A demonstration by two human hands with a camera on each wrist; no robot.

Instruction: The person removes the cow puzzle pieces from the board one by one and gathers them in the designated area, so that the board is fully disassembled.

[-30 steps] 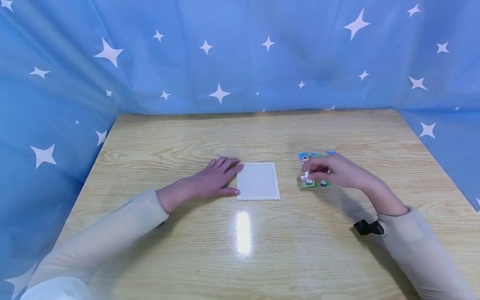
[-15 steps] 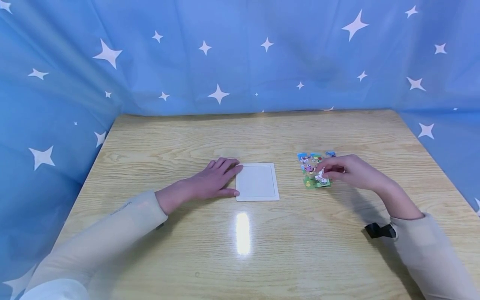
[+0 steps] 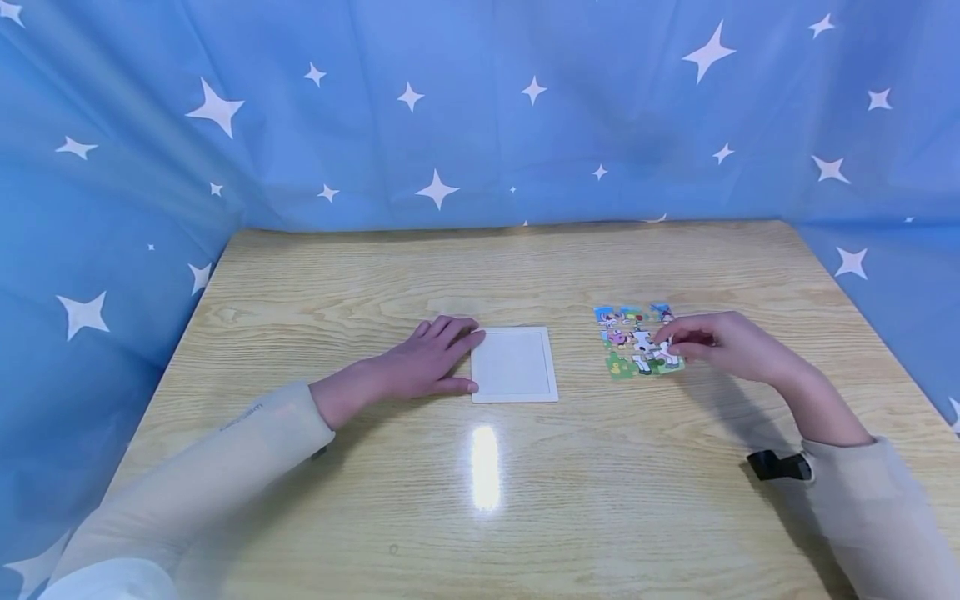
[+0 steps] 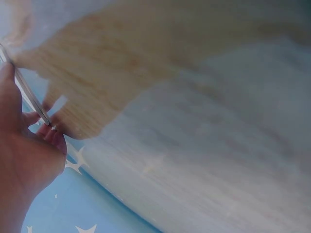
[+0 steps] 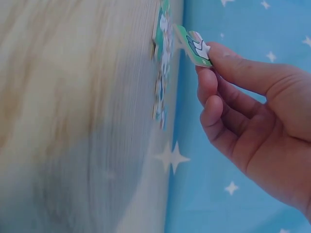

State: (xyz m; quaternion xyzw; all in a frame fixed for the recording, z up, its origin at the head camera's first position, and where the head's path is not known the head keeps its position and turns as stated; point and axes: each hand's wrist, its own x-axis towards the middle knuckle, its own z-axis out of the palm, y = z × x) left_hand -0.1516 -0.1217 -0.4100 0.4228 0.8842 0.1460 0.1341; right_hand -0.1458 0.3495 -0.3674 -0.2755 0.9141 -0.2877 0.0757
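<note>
In the head view my left hand (image 3: 420, 360) rests at the left edge of a white square puzzle tray (image 3: 514, 364), its thumb by the near corner and a finger at the far one. The tray's edge (image 4: 31, 97) runs between thumb and fingers in the left wrist view. My right hand (image 3: 716, 346) pinches a jigsaw piece (image 5: 193, 47) between thumb and index finger, held tilted, green with a white figure on it. Several other jigsaw pieces (image 3: 618, 337), printed with cartoon animals, lie close together in rows just left of the right fingers.
The wooden table (image 3: 360, 517) carries both the tray and the pieces, with a bare strip of wood between them. A blue star-patterned curtain (image 3: 480, 108) hangs along the back and sides. A dark strap (image 3: 780, 465) shows at the right sleeve.
My right hand has moved to the right with the pinched piece, from over the left side of the group to its right side, uncovering more pieces. The left hand and tray stay put.
</note>
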